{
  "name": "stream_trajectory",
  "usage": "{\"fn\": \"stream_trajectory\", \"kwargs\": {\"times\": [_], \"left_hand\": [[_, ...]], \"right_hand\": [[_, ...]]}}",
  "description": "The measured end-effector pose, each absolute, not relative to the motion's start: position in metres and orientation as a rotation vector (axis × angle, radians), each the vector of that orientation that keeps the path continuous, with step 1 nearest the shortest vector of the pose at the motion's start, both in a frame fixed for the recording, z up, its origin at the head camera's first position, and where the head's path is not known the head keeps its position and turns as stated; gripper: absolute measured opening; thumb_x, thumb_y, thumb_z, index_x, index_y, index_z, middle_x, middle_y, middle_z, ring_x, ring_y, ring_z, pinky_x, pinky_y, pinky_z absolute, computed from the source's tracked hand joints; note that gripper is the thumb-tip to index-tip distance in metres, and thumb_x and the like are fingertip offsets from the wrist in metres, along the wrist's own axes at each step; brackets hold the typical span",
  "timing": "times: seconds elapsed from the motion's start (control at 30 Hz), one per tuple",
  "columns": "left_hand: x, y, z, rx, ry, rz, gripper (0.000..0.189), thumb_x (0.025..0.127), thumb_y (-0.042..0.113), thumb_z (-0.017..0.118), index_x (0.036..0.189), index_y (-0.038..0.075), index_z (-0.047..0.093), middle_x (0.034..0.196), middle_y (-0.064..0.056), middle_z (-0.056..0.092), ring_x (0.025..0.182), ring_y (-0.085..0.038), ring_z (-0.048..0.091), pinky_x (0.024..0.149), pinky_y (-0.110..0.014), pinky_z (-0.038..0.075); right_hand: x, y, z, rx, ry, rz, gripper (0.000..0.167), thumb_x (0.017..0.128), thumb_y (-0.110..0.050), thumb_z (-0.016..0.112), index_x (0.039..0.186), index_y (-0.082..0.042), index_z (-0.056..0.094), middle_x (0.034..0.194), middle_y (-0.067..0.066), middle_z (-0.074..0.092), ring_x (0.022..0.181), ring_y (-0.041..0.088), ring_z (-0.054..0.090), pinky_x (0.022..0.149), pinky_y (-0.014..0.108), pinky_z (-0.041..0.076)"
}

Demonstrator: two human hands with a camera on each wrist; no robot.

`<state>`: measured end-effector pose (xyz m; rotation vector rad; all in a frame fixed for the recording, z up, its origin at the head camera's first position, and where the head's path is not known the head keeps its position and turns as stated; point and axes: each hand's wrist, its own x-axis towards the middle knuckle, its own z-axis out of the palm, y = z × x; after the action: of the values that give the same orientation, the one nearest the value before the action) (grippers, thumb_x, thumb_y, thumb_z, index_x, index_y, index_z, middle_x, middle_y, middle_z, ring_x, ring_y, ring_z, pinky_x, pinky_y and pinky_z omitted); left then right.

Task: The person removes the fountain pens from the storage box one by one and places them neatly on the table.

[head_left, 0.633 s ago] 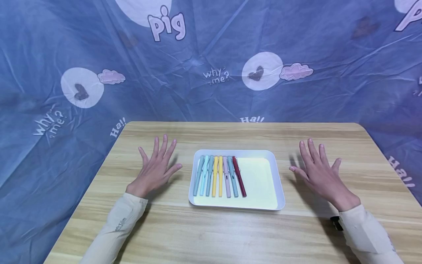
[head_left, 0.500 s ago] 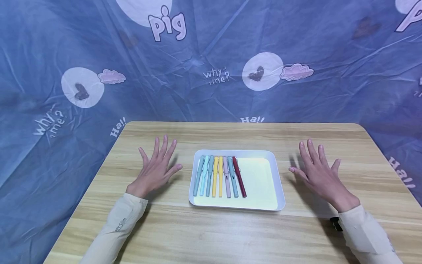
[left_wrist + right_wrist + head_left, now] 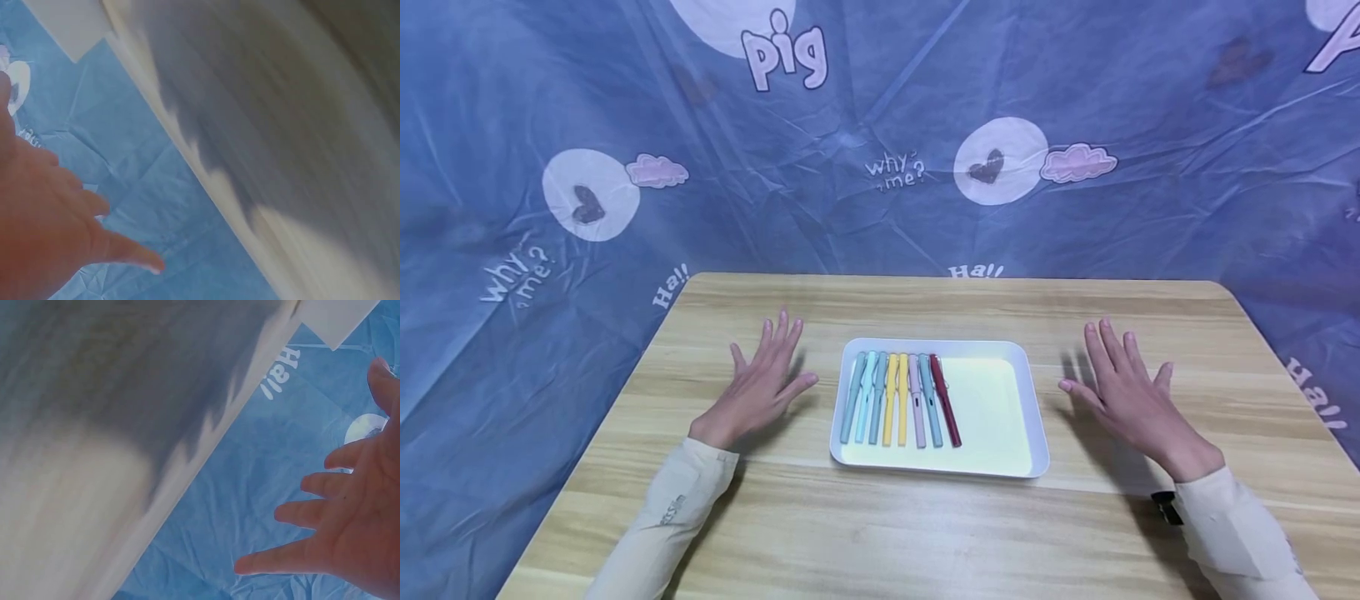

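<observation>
In the head view a white tray (image 3: 1000,460) lies mid-table, with several capped pens side by side in its left part. Among them are a light cyan pen (image 3: 864,400), a yellow pen (image 3: 890,402), a lilac pen (image 3: 917,404) and, at the right end of the row, a dark red pen (image 3: 947,404). My left hand (image 3: 756,387) hovers left of the tray, fingers spread and nothing held. On the tray's other side my right hand (image 3: 1135,400) is held over the table, its fingers also spread and holding nothing. Both palms show bare in the wrist views.
The wooden table (image 3: 940,533) has rounded far corners. Behind and beside it hangs a blue patterned cloth (image 3: 850,225). The right part of the tray's floor is bare. A small black object (image 3: 1167,507) shows beside the right sleeve (image 3: 1232,525).
My left hand has turned slightly, its fingers a little closer together. The right hand stays almost still. The tray and pens lie as before; the view has shifted slightly.
</observation>
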<state>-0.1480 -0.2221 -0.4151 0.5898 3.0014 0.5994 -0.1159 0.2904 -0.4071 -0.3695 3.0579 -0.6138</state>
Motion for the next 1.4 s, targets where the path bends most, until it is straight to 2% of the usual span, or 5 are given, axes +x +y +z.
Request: {"fn": "stream_trajectory", "kwargs": {"times": [0.23,0.4,0.53,1.03,1.4], "left_hand": [[-0.144,-0.215,-0.404,0.54,2.762,0.989,0.084,0.108,0.045,0.053,0.168,0.013,0.004,0.173,-0.012,0.005,0.157,-0.035,0.016,0.124,-0.061,0.015],[-0.144,-0.204,-0.398,0.543,2.625,1.155,0.089,0.103,0.037,0.067,0.168,0.008,0.013,0.166,-0.021,0.03,0.139,-0.04,0.049,0.114,-0.055,0.042],[-0.143,-0.197,-0.397,0.519,2.533,1.25,0.091,0.1,0.026,0.073,0.166,0.003,0.016,0.156,-0.027,0.043,0.127,-0.039,0.06,0.105,-0.052,0.051],[-0.138,-0.184,-0.412,0.378,2.194,1.529,0.095,0.094,0.007,0.076,0.166,0.001,0.014,0.156,-0.025,0.043,0.13,-0.037,0.059,0.102,-0.041,0.054],[-0.135,-0.18,-0.417,0.383,2.19,1.543,0.087,0.095,0.002,0.074,0.164,-0.001,0.021,0.154,-0.026,0.046,0.126,-0.036,0.062,0.099,-0.036,0.054]], "right_hand": [[-0.117,0.281,-0.396,-0.379,3.035,-0.693,0.09,0.108,-0.045,0.054,0.166,-0.002,0.0,0.168,0.032,0.001,0.149,0.061,0.001,0.1,0.092,0.001],[-0.118,0.267,-0.382,-0.459,3.061,-0.747,0.088,0.107,-0.039,0.059,0.166,0.0,0.007,0.168,0.032,0.011,0.151,0.056,0.014,0.101,0.089,0.014],[-0.121,0.254,-0.375,-0.583,3.093,-0.782,0.086,0.106,-0.033,0.063,0.163,0.006,0.014,0.165,0.035,0.018,0.148,0.057,0.022,0.105,0.082,0.024],[-0.127,0.225,-0.36,-0.538,3.029,-0.854,0.083,0.107,-0.038,0.061,0.163,0.005,0.019,0.156,0.035,0.034,0.141,0.054,0.035,0.106,0.074,0.034],[-0.137,0.193,-0.356,-0.485,2.913,-0.907,0.077,0.107,-0.041,0.059,0.158,0.009,0.029,0.139,0.031,0.055,0.118,0.046,0.063,0.093,0.063,0.052]]}}
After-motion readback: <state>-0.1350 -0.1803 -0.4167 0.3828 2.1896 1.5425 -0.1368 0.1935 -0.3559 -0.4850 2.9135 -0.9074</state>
